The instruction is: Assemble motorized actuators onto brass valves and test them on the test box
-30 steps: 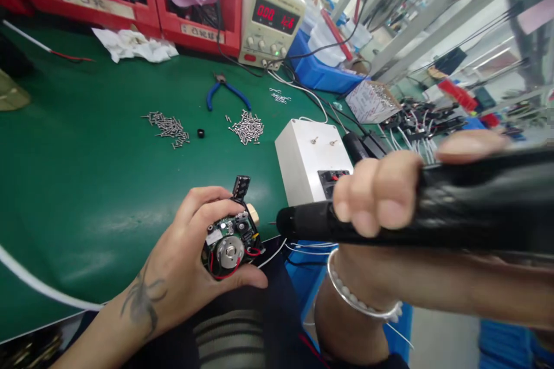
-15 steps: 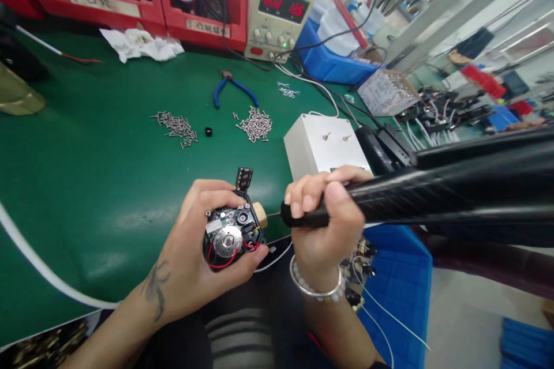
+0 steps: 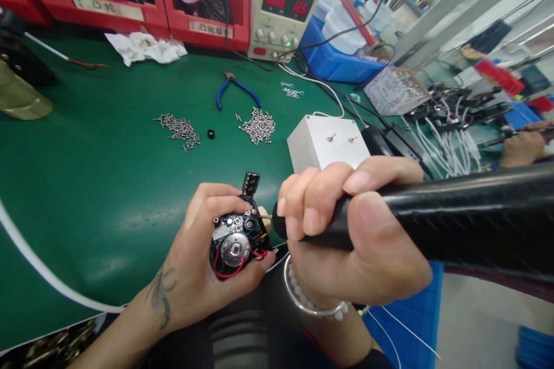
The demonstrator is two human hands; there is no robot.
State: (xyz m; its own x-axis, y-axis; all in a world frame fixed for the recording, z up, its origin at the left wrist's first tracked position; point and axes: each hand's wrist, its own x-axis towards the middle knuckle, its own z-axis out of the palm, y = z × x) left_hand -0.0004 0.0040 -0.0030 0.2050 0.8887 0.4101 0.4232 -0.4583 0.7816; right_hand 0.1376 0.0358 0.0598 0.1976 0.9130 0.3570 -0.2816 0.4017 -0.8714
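Observation:
My left hand (image 3: 208, 242) is wrapped round a small black housing with a circuit board (image 3: 236, 236), a round metal disc and red wires showing on its face. A flat black tab (image 3: 251, 184) sticks up from the housing's far side, and a tan round piece (image 3: 265, 219) shows at its right. In my right hand (image 3: 346, 236) is a long black electric screwdriver (image 3: 476, 222), its body stretching off to the right edge. The thin bit points left and reaches the housing by the tan piece. Whether the tip sits in a screw is hidden.
Two piles of screws (image 3: 258, 125) lie on the green mat with a small black ring (image 3: 210, 134) and blue-handled cutters (image 3: 236, 89). A white switch box (image 3: 324, 141) stands behind my right hand. At the back are a power supply (image 3: 281, 17) and red bins (image 3: 208, 29). Another person's hand (image 3: 523, 147) is far right.
My right hand and the screwdriver have come nearer the camera, and the bit now reaches further over the tan piece. The view has shifted slightly. Another person's hand shows more at the right.

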